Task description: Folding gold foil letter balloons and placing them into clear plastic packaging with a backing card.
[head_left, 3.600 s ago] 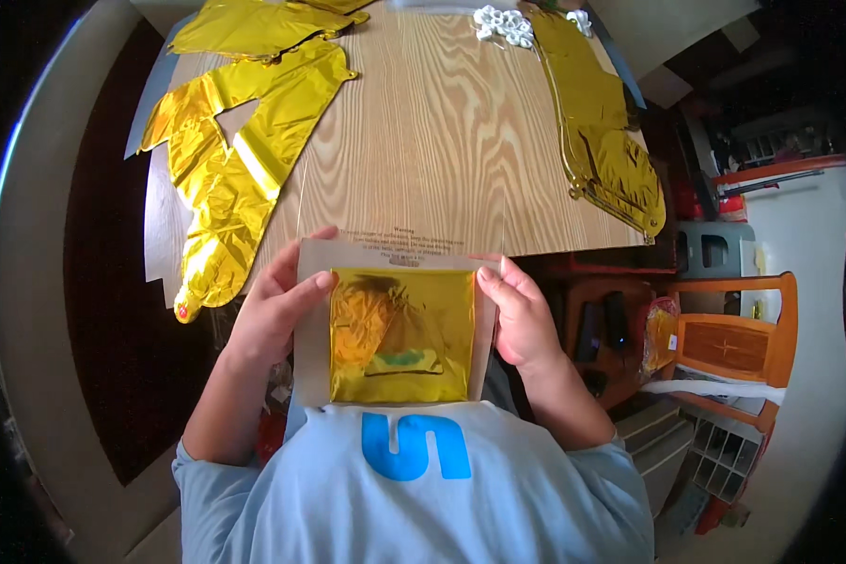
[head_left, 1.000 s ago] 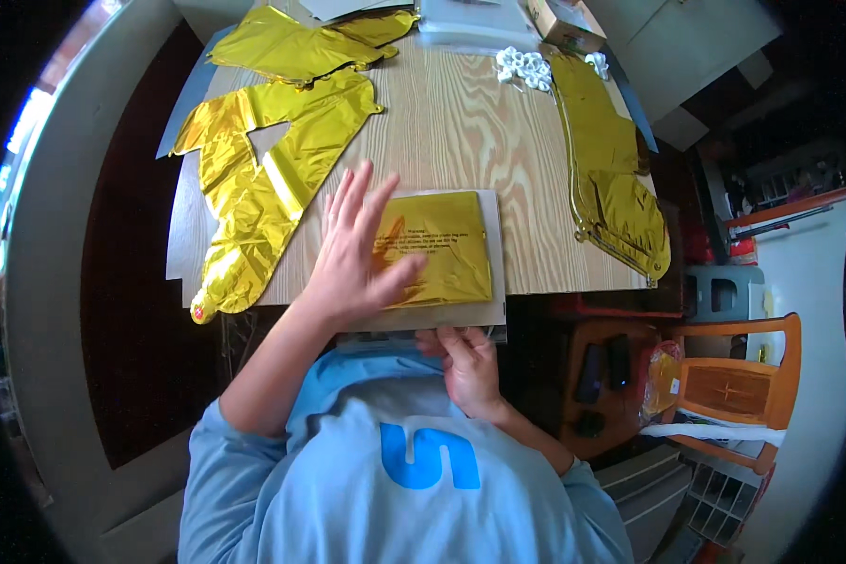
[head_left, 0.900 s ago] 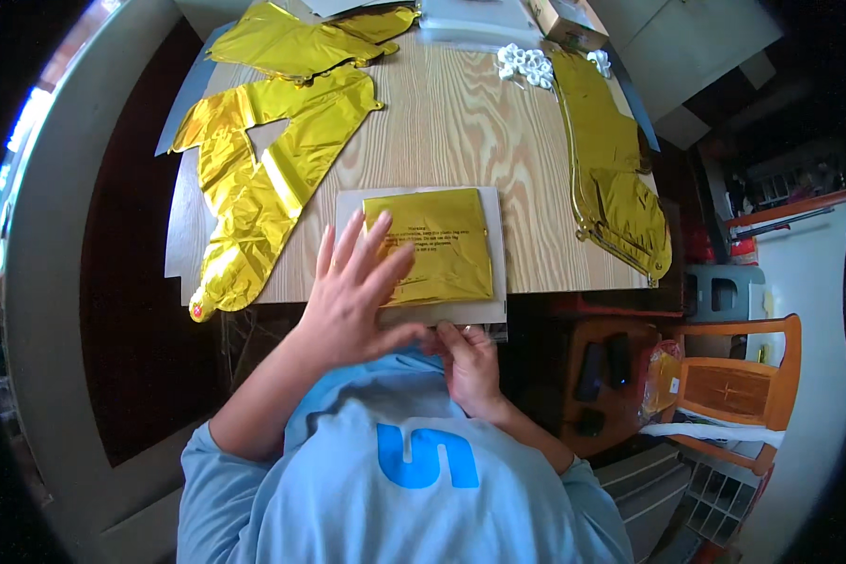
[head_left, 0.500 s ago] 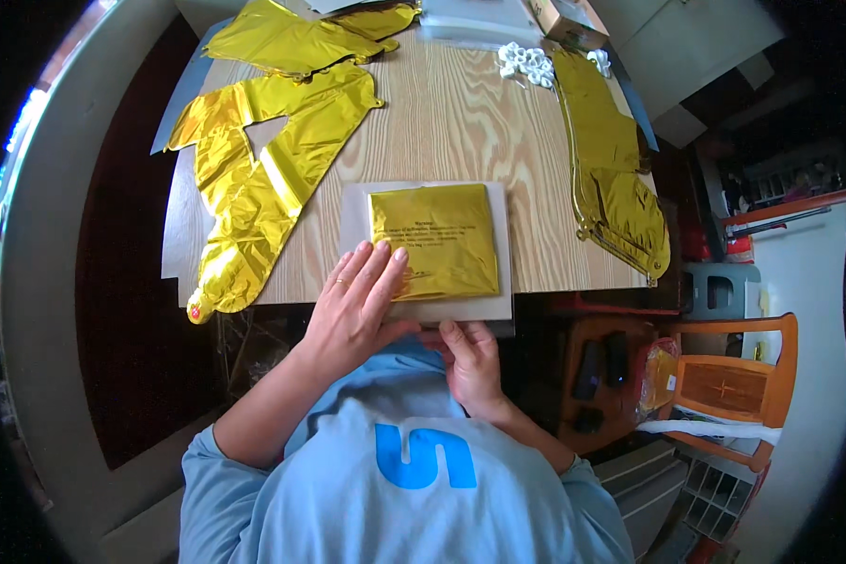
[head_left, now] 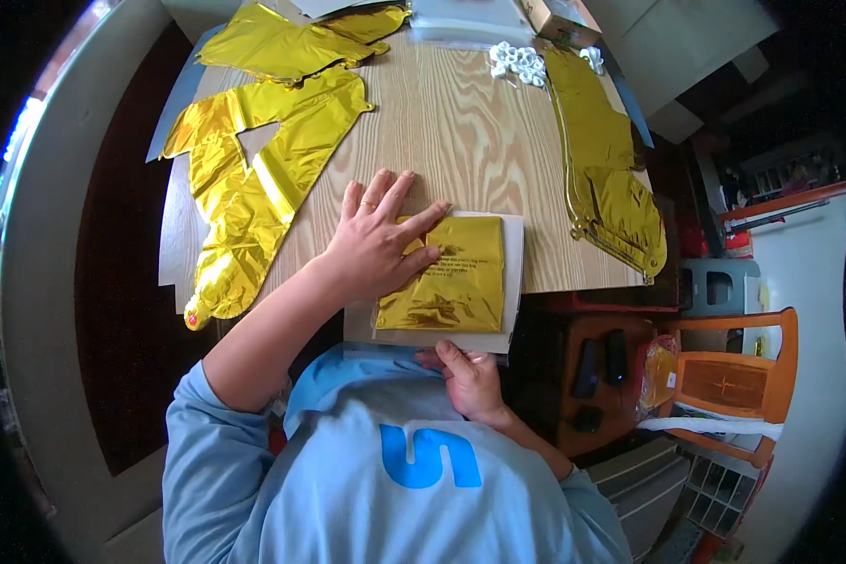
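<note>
A folded gold foil balloon (head_left: 453,282) lies on a grey card sleeve (head_left: 511,282) at the near edge of the wooden table (head_left: 470,141). My left hand (head_left: 376,240) lies flat on the left part of the gold foil, fingers spread, pressing it down. My right hand (head_left: 470,376) pinches the near edge of the grey sleeve, which sticks out over the table edge toward my chest.
A flat gold foil letter balloon (head_left: 254,179) lies at the table's left, another gold one (head_left: 282,42) behind it, and a long gold one (head_left: 611,179) along the right edge. Small white pieces (head_left: 519,61) sit at the back. An orange chair (head_left: 733,381) stands to the right.
The sleeve with the gold foil went from held up before my chest to lying on the table. My left hand slid back, then up onto the foil again.
</note>
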A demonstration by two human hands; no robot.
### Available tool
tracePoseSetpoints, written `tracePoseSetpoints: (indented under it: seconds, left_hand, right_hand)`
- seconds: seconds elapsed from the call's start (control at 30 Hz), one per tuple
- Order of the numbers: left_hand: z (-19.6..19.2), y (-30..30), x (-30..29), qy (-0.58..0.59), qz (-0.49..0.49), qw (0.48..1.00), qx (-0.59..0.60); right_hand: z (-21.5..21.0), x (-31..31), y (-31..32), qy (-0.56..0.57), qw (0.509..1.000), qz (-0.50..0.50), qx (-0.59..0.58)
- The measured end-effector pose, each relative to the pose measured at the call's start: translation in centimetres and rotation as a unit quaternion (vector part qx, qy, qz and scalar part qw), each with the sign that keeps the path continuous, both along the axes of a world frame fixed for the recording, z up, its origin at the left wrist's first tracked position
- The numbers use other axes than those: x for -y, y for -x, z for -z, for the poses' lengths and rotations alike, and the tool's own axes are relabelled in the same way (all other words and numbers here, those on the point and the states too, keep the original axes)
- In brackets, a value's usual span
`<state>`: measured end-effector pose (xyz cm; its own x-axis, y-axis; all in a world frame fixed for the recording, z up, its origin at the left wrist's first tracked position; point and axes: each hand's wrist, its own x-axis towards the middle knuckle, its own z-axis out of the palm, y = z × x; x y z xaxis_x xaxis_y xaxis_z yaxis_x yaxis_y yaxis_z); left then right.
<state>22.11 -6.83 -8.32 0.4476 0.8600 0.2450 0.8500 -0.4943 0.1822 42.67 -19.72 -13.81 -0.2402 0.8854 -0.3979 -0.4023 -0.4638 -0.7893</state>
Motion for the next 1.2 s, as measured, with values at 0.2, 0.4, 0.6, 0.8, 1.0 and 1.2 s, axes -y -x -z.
tracePoseSetpoints:
  seconds: [0.2,0.4,0.6,0.8,1.0,1.2]
  left_hand:
    - [-0.8,1.6,-3.0,0.243,-0.084,0.887,0.383]
    - [-3.8,2.5,-7.6,0.378,-0.049,0.907,0.179]
    - [-3.2,2.0,-7.4,0.371,-0.065,0.901,0.217]
    - [-3.3,2.8,-6.4,0.406,-0.039,0.876,0.257]
    - [-4.1,3.0,-5.9,0.416,-0.076,0.883,0.205]
    - [-5.2,2.2,-5.4,0.377,-0.076,0.901,0.199]
  right_hand:
    - [1.0,-0.4,-2.3,0.017,0.999,-0.028,0.004]
    - [1.6,-0.6,-3.7,-0.024,0.996,-0.084,0.017]
    - [1.6,-1.0,-3.9,-0.017,0.996,-0.080,-0.024]
    - [1.2,-0.5,-3.5,-0.011,0.996,-0.080,-0.041]
    - [1.0,-0.3,-3.3,-0.004,0.995,-0.076,-0.058]
    - [1.3,-0.1,-3.2,-0.009,0.995,-0.069,-0.066]
